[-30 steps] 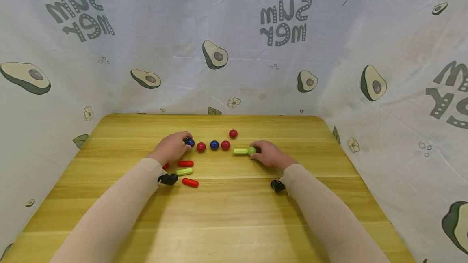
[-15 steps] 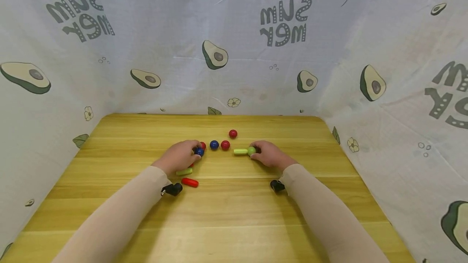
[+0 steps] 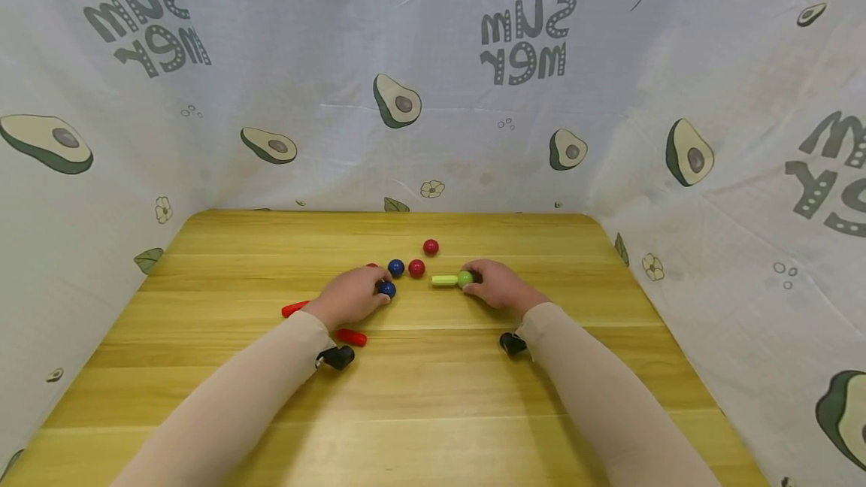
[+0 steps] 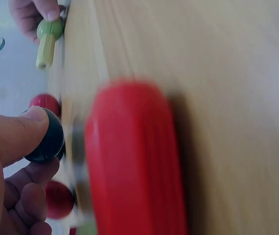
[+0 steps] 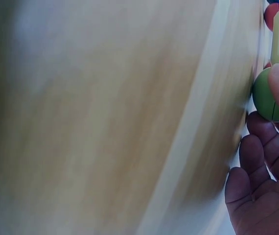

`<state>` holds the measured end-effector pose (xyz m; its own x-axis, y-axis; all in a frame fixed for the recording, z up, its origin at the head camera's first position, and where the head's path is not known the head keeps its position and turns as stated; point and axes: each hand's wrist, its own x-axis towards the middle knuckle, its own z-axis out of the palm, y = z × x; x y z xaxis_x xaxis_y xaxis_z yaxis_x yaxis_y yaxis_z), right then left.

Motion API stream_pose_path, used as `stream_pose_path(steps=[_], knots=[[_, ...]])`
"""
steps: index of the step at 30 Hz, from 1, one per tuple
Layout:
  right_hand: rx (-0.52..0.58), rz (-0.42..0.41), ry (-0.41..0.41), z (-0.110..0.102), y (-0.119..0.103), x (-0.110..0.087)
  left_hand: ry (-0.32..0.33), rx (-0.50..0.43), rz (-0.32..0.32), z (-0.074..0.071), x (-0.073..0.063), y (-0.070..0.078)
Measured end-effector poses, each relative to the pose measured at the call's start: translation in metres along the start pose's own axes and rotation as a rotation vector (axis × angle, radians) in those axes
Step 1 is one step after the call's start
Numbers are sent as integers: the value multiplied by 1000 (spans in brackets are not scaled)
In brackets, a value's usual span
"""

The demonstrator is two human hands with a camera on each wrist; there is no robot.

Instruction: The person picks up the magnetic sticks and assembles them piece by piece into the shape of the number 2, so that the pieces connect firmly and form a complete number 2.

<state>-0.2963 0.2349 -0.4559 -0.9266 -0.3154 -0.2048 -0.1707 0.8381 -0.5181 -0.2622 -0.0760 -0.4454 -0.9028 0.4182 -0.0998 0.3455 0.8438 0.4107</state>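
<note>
The left hand (image 3: 352,296) pinches a dark blue ball (image 3: 386,289); the right hand (image 3: 497,285) grips a green ball (image 3: 465,278) joined to a pale green rod (image 3: 444,280). The joining step seems in hand: next, the blue ball likely needs lining up with the rod's free end.

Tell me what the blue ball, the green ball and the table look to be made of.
Blue ball: probably painted wood or plastic; glossy highlight. Green ball: smooth matte green with a fine seam line, material unclear. Table: wood or laminate, pale grain, satin sheen.
</note>
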Motion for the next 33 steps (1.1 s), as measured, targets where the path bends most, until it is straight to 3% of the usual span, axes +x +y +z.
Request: stream_pose_path(steps=[11, 33], knots=[[12, -16, -3, 2, 0, -2, -24, -18, -6, 14, 10, 23], [-26, -46, -10, 4, -5, -7, -21, -5, 14, 25, 24, 43]])
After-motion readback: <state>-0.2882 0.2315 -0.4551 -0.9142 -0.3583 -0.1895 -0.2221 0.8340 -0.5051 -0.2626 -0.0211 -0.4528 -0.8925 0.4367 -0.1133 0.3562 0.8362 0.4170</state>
